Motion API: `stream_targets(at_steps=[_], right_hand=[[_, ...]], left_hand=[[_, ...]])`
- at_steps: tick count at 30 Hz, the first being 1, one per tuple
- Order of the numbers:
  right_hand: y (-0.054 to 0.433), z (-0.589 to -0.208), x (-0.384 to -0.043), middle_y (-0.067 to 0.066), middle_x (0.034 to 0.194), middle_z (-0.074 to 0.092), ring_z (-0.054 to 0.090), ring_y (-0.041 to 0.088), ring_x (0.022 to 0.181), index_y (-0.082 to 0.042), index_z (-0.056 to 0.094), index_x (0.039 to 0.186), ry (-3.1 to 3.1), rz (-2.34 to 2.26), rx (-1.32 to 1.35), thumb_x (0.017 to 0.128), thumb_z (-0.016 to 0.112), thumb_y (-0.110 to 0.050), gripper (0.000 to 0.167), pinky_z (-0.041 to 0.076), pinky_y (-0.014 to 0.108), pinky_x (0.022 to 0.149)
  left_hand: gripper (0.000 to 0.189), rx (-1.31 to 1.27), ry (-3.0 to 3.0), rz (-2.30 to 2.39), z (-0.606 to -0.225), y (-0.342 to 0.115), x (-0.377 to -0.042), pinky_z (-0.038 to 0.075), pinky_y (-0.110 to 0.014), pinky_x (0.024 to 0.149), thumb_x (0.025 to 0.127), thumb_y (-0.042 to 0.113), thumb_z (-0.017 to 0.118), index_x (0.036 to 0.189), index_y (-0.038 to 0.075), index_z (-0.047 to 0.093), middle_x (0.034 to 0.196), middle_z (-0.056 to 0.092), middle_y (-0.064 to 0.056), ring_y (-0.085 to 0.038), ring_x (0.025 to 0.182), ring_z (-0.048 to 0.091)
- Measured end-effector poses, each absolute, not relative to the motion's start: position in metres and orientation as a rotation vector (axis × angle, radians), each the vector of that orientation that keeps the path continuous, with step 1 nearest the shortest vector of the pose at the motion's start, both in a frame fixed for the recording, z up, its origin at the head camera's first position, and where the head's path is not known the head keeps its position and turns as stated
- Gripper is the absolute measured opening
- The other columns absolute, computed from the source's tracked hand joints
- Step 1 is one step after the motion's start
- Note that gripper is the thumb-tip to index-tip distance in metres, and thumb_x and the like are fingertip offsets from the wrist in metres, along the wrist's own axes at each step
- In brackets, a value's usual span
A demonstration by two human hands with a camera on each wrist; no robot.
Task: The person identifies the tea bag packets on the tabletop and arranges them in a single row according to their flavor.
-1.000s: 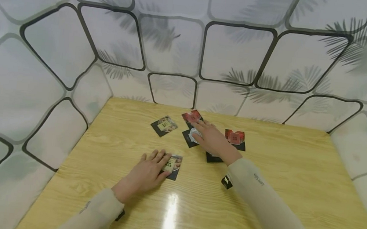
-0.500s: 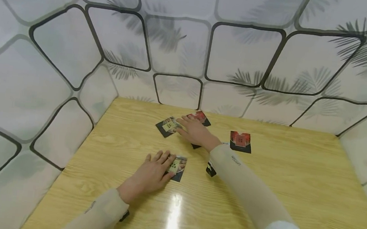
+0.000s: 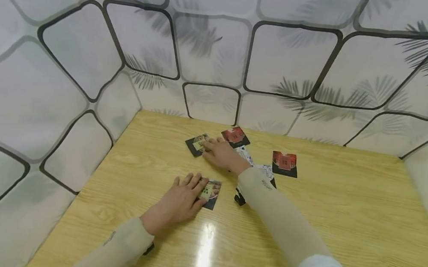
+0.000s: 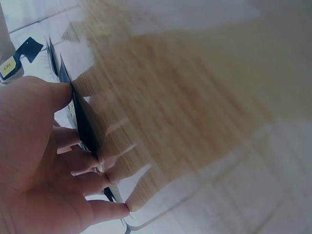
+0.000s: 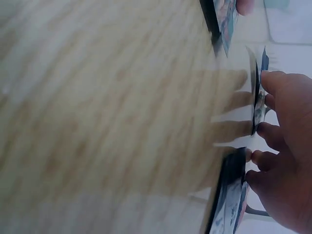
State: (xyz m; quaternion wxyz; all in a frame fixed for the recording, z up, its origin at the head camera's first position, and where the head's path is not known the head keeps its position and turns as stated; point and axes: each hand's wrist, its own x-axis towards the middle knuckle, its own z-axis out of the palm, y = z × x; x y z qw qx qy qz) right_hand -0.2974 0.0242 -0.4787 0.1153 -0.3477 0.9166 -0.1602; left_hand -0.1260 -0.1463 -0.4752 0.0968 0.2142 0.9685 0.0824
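Note:
My left hand [image 3: 178, 201] rests with fingers stretched out over a flat square packet [image 3: 215, 191] with a black lower part and a yellow label, covering its left side. In the left wrist view, the thumb and fingertips touch the packet [image 4: 84, 122]. Farther back, my right hand [image 3: 225, 154] reaches across, its fingertips on the right side of a similar yellow-label packet [image 3: 193, 146]. In the right wrist view, the fingertips press on the packet [image 5: 258, 102]. Behind that hand is a red packet [image 3: 235, 136]; two white-patterned packets [image 3: 266, 170] lie partly hidden beneath the right hand and forearm.
Another red packet [image 3: 285, 162] lies to the right on the wooden tabletop [image 3: 338, 205]. Patterned wall panels [image 3: 209, 103] rise along the table's back and sides. A small black wrist device [image 3: 239, 197] hangs under the right cuff.
My right hand has moved left, off the red and white-patterned packets and onto the far-left yellow-label one. My left hand stays on its packet. The head view has shifted slightly.

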Motion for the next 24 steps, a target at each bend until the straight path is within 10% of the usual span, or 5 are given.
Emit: stream_targets(at_steps=[11, 17, 24], right_hand=[[0.044, -0.474, -0.293, 0.014, 0.157, 0.056, 0.026, 0.048, 0.159, -0.009, 0.058, 0.152, 2.729, -0.471, -0.950, 0.113, 0.048, -0.041, 0.051, 0.026, 0.058, 0.129], [0.052, -0.473, -0.284, 0.014, 0.116, 0.074, 0.037, 0.042, 0.155, -0.011, 0.068, 0.130, 2.733, -0.502, -0.921, 0.110, 0.054, -0.046, 0.043, 0.043, 0.057, 0.118], [0.064, -0.472, -0.272, 0.018, 0.150, 0.060, 0.042, 0.041, 0.152, -0.012, 0.062, 0.143, 2.753, -0.468, -0.886, 0.106, 0.063, -0.045, 0.050, 0.046, 0.057, 0.116]], left_hand=[[0.066, 0.631, 2.871, 0.245, -0.476, -0.146, -0.126, 0.033, -0.070, 0.121, 0.113, 0.048, 0.044, 0.167, 0.013, 0.032, 0.171, 0.031, -0.019, -0.044, 0.157, 0.033], [0.065, 0.615, 2.871, 0.265, -0.478, -0.147, -0.125, 0.031, -0.071, 0.121, 0.113, 0.047, 0.044, 0.167, 0.013, 0.032, 0.171, 0.031, -0.019, -0.044, 0.157, 0.032], [0.066, 0.618, 2.865, 0.262, -0.477, -0.146, -0.125, 0.031, -0.071, 0.121, 0.113, 0.047, 0.044, 0.168, 0.013, 0.031, 0.172, 0.030, -0.019, -0.044, 0.158, 0.032]])
